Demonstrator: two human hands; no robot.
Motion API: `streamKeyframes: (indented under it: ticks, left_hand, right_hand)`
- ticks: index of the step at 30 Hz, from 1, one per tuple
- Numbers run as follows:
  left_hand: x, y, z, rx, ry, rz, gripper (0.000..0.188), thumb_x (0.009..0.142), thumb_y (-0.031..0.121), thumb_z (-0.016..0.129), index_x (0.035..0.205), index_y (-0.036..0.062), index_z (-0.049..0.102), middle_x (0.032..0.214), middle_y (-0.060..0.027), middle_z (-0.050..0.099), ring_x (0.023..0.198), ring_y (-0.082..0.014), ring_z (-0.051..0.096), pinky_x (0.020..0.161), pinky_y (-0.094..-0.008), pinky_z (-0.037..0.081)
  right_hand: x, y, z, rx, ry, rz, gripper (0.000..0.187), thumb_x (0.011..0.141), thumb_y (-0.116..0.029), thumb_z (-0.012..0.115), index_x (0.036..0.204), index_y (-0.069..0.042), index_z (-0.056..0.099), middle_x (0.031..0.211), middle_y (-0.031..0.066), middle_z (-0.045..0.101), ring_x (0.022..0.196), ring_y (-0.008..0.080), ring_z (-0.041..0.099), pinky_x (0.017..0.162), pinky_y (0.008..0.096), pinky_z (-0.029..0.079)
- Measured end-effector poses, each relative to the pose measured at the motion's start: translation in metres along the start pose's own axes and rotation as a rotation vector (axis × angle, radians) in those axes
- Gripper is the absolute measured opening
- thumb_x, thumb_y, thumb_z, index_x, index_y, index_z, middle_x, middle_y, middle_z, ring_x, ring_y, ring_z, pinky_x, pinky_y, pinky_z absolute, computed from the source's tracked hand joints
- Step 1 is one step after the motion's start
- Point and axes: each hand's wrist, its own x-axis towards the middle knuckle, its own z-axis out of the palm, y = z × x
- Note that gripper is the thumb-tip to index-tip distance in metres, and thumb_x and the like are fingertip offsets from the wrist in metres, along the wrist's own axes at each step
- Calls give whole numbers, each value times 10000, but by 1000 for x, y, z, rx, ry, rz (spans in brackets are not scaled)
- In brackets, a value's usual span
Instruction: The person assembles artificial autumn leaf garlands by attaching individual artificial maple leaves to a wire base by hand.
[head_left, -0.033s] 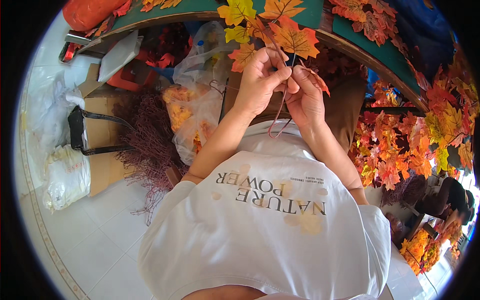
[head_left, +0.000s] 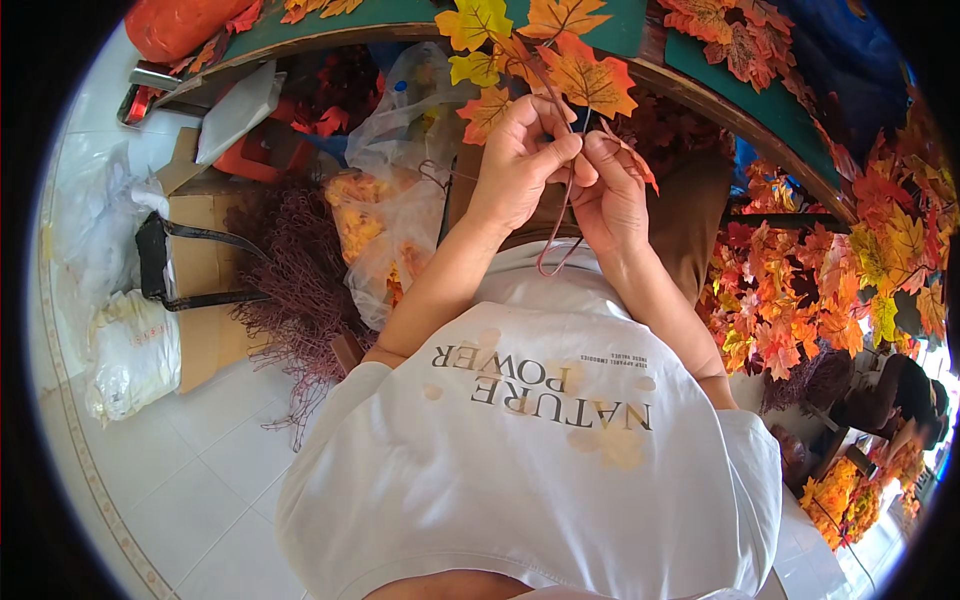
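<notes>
Both hands meet above my lap, close to the table's near edge. My left hand (head_left: 525, 165) pinches the brown stem (head_left: 553, 95) of an artificial maple leaf garland between thumb and fingers. Yellow and orange leaves (head_left: 590, 80) fan out above the fingers. Beside it, almost touching, my right hand (head_left: 612, 190) is closed in a pinch on a thin leaf stem, and an orange leaf (head_left: 637, 160) sticks out past its fingers. Below the hands a loop of thin brown stem (head_left: 547, 262) hangs down. The exact joint between the fingertips is hidden.
A green-topped table (head_left: 620, 28) with a wooden edge curves across the top. Maple leaf garlands (head_left: 780, 300) hang at the right. To the left are a clear plastic bag (head_left: 390, 200) of leaves, a purple-brown twig bundle (head_left: 300, 270), a cardboard box (head_left: 205, 345) and a white sack (head_left: 135, 350).
</notes>
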Motion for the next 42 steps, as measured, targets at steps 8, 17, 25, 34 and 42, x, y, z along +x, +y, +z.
streamKeyframes:
  ticks: [8, 17, 25, 34, 42]
  left_hand:
    - [3, -17, -7, 91, 24, 172, 227, 801, -90, 594, 961, 15, 473, 842, -49, 519, 618, -143, 610, 549, -267, 543]
    - [-1, -12, 0, 166, 56, 318, 169, 819, -67, 608, 925, 12, 502, 746, -62, 566, 555, -135, 581, 529, -235, 497]
    - [11, -9, -9, 253, 282, 461, 156, 833, -48, 602, 935, 19, 505, 749, -66, 572, 567, -163, 612, 500, -249, 501]
    - [8, -5, -19, -185, 442, 329, 115, 873, 72, 603, 942, 40, 517, 824, -25, 589, 758, -102, 603, 668, -238, 501]
    - [6, -24, -13, -371, 181, 85, 222, 915, 169, 557, 1104, 55, 578, 894, -32, 599, 859, -131, 582, 812, -247, 463]
  right_hand:
    - [-4, 5, 6, 35, 44, -44, 64, 898, -90, 576, 898, -30, 597, 685, -20, 525, 629, 59, 468, 626, 197, 431]
    - [-2, 6, -1, -139, -45, -56, 58, 902, -99, 578, 916, -42, 584, 708, -22, 531, 653, 60, 482, 633, 205, 444]
    - [6, 5, 17, -608, -52, -122, 236, 944, -189, 530, 1101, -17, 569, 926, 22, 610, 822, 89, 576, 706, 239, 494]
    - [1, 8, 12, -1227, -250, -500, 211, 896, -38, 540, 1096, 9, 587, 749, -21, 531, 631, 19, 430, 531, 174, 360]
    - [20, -22, 10, -377, -199, 350, 165, 927, -115, 498, 839, -7, 588, 590, -46, 374, 491, 47, 286, 441, 207, 218]
